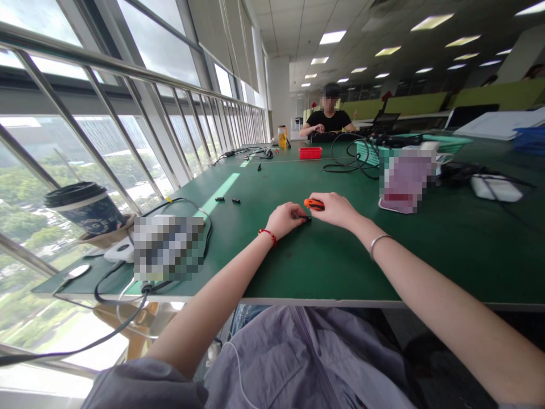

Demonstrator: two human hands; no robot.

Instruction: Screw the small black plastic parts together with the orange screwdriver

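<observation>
My left hand (284, 218) rests on the green table (323, 261), fingers pinched on a small black part (306, 217). A red cord bracelet circles that wrist. My right hand (336, 209) is closed round an orange-handled tool (314, 204), whose tip points down at the black part. A silver bangle sits on the right wrist. The two hands are close together at the table's middle.
Two small black parts (227, 199) lie further out to the left. A lidded paper cup (85, 209) and black cables (128, 272) sit at the left edge. A red tray (310, 152), a teal basket (370, 152) and cables lie beyond. A person in black (328, 118) sits at the far end.
</observation>
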